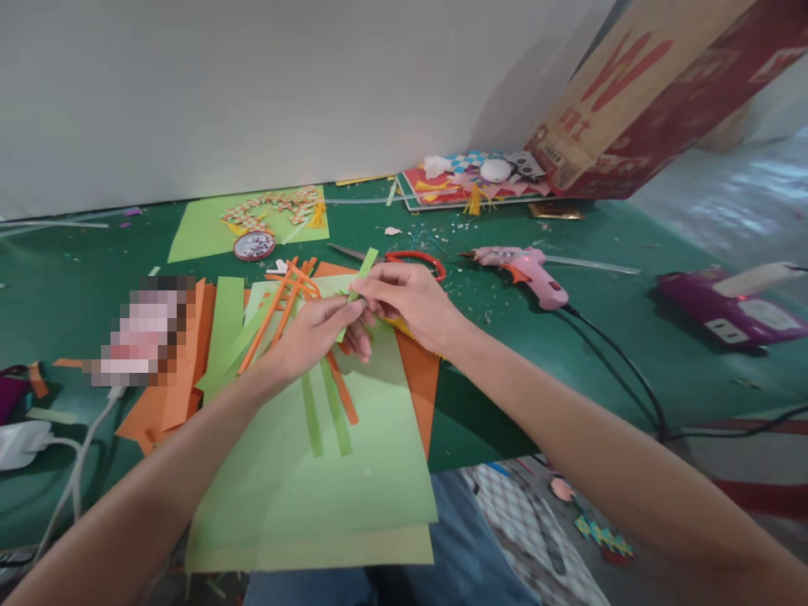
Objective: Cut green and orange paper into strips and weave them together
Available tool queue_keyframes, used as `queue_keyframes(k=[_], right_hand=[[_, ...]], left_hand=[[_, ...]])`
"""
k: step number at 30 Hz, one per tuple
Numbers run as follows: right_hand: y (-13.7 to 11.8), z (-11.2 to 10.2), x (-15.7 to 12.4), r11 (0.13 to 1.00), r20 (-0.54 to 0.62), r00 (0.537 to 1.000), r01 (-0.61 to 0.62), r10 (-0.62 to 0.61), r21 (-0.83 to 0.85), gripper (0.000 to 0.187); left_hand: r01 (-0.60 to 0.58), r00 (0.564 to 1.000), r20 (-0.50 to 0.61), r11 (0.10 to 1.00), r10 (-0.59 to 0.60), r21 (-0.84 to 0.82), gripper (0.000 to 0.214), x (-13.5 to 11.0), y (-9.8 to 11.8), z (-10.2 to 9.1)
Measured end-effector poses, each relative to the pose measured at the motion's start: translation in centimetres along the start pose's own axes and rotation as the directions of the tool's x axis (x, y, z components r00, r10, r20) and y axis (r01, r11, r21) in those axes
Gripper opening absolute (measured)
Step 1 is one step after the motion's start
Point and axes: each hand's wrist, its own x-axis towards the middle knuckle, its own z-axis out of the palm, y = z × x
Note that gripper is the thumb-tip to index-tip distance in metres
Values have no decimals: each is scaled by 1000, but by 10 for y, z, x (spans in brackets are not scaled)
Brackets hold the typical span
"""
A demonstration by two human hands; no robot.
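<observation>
A narrow green paper strip is pinched between the fingers of both hands, its upper end sticking up. My left hand is closed on its lower part, and my right hand grips it from the right. Any folded part between the fingertips is mostly hidden. Beneath the hands lie light green paper sheets, with loose green strips and an orange strip on top. More orange strips lie crossed beside my left hand.
Behind the hands are red-handled scissors; a pink glue gun with a black cord lies to the right. Orange paper and a blurred phone-like object are at left. Farther back are a small round dish and a paper bag.
</observation>
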Motion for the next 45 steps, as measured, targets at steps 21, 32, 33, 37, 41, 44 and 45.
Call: queue_keyframes(k=[21, 32, 33, 37, 41, 44, 45], right_hand=[[0, -1, 0, 999, 33, 999, -20, 21, -33, 28], [1, -1, 1, 998, -19, 999, -49, 49, 31, 22], [1, -1, 1, 998, -25, 998, -50, 50, 30, 26], [0, -1, 1, 998, 41, 998, -56, 56, -11, 37], [1, -2, 1, 999, 96, 995, -31, 34, -35, 33], [2, -4, 1, 998, 89, 996, -22, 27, -56, 33], [3, -4, 1, 998, 89, 996, -21, 26, -58, 34]], left_hand=[[-36, 999, 13, 999, 36, 4, 32, -1, 1, 1], [-33, 999, -32, 999, 34, 35, 31, -3, 4, 2], [-31, 998, -46, 999, 33, 43, 31, -3, 3, 2], [-29, 995, -96, 997, 35, 68, 33, -2, 1, 1], [-45, 994, -95, 994, 54, 96, 36, -1, -2, 1], [-46, 994, -96, 992, 57, 115, 38, -1, -2, 1], [-46, 994, -98, 992, 58, 120, 38, -1, -2, 1]])
